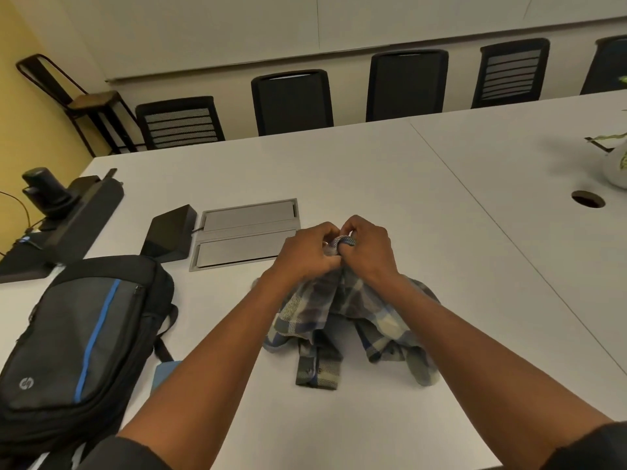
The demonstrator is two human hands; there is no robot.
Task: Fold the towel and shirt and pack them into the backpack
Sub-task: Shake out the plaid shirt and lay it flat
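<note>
A plaid shirt in grey, blue and cream lies crumpled on the white table, its sleeves trailing toward me. My left hand and my right hand are side by side above its far end, both pinching the same bunched bit of fabric near the collar. A black backpack with a blue stripe lies flat at the left, zipped as far as I can see. A blue edge, possibly the towel, peeks out beside the backpack under my left forearm.
A metal cable hatch is set into the table beyond the shirt, with a black box to its left. Dark devices sit at the far left. A white vase and a cable hole are at right. Chairs line the far side.
</note>
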